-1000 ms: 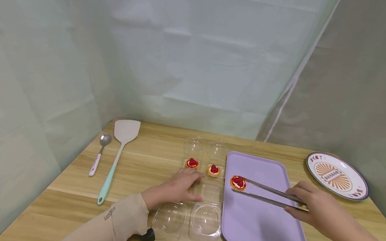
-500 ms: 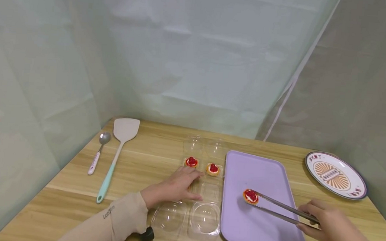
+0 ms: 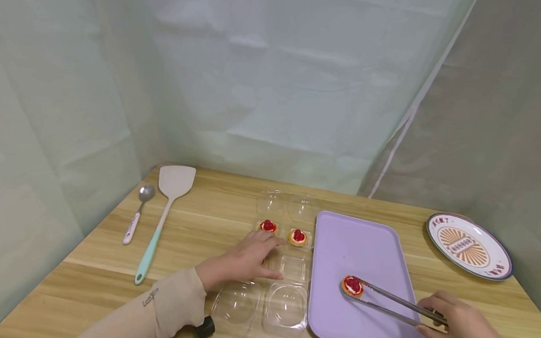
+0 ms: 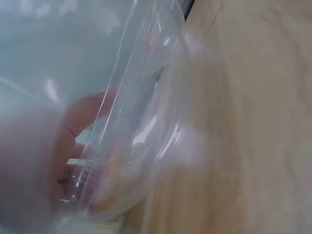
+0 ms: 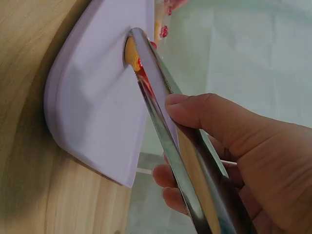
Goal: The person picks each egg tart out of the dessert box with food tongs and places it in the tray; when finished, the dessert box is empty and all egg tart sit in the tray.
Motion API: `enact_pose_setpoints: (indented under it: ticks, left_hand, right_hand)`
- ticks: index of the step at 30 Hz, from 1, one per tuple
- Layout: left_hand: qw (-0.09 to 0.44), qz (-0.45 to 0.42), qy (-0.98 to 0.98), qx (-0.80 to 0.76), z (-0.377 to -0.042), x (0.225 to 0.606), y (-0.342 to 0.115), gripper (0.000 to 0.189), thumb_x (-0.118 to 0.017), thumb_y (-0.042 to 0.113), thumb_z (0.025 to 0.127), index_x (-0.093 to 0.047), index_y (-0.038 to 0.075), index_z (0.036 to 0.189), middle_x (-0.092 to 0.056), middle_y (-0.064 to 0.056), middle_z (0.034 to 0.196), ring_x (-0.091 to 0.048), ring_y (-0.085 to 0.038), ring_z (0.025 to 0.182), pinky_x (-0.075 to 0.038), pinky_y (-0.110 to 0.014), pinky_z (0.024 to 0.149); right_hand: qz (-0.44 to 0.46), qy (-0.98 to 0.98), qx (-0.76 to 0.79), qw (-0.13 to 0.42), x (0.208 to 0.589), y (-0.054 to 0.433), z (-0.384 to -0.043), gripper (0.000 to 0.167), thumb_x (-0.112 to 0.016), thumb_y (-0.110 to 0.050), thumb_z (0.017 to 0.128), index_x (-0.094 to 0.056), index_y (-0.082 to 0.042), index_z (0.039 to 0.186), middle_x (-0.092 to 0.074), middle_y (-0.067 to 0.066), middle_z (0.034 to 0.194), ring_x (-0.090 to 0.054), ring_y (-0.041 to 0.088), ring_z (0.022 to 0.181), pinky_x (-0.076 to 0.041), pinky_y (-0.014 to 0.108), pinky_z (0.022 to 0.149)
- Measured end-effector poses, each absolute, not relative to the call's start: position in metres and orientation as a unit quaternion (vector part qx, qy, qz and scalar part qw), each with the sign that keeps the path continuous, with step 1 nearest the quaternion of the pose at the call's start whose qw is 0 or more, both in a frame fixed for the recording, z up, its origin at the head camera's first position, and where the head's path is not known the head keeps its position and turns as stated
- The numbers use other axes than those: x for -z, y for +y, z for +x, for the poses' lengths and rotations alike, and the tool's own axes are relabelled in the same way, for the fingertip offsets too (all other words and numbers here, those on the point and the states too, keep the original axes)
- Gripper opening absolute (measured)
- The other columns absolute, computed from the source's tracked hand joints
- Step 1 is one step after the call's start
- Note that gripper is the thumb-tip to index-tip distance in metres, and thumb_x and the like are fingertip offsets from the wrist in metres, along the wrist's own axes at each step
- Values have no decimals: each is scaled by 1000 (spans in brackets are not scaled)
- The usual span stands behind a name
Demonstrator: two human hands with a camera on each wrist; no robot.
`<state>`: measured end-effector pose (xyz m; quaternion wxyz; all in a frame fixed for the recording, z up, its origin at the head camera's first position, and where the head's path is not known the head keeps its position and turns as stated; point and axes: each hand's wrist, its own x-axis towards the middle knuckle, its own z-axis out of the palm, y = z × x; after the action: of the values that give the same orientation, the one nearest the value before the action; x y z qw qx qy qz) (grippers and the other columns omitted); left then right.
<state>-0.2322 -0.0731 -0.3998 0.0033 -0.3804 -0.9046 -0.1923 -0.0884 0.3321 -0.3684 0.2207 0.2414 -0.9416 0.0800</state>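
My right hand (image 3: pixel 464 326) grips metal tongs (image 3: pixel 395 303), thumb on one arm and fingers on the other. At their tips is a small red-topped tart (image 3: pixel 352 286), low at the surface of the lilac tray (image 3: pixel 364 243). In the right wrist view the tart (image 5: pixel 131 52) sits between the tong ends. My left hand (image 3: pixel 250 256) rests over a clear plastic container (image 3: pixel 287 306), fingers spread and thumb out. Beyond it, two tarts sit in compartments, one left (image 3: pixel 268 226) and one right (image 3: pixel 297 237). An orange bit shows under my left hand, mostly hidden.
At the left lie a spoon (image 3: pixel 133 225) and a spatula (image 3: pixel 167 214) with a mint handle. A patterned plate (image 3: pixel 469 247) stands at the right rear of the wooden table (image 3: pixel 98 277). Pale cloth (image 3: pixel 276 85) hangs behind the table.
The tongs and tart have moved right and toward the near side, from the tray's left edge to its middle. My left hand has stayed over the container.
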Motion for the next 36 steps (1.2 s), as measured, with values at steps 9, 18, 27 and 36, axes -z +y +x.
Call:
enact_pose_setpoints:
  ticks: [9,18,27,36]
  left_hand:
    - [5,-378,-906,189,-230,385,-76,78,-73,53,77,-49,12,138,-53,-9,137,-44,-29,131,-31,-48,115]
    - [11,-405,-893,196,-235,370,-92,71,-78,44,76,-54,10,134,-60,-10,125,-51,-30,122,-37,-50,108]
    - [-45,-374,-905,197,-240,364,-113,71,-81,39,74,-55,9,133,-57,-13,133,-48,-34,128,-35,-54,110]
    - [-62,-373,-905,196,-241,368,-130,74,-81,40,73,-54,5,133,-60,-12,125,-53,-30,118,-39,-51,105]
  right_hand:
    - [207,-950,-96,213,366,339,-81,46,-91,-21,50,-67,-18,88,-55,-17,81,-42,-13,70,-34,6,57]
    - [220,-942,-98,232,344,331,-87,42,-90,-18,55,-66,-24,89,-50,-26,82,-42,-12,69,-33,6,55]
    - [248,-938,-59,234,321,302,-105,39,-89,-22,58,-67,-24,90,-54,-21,85,-46,-11,71,-37,5,59]
    - [297,-928,-48,218,311,268,-129,35,-86,-26,65,-67,-22,94,-54,-19,83,-43,-12,68,-38,13,52]
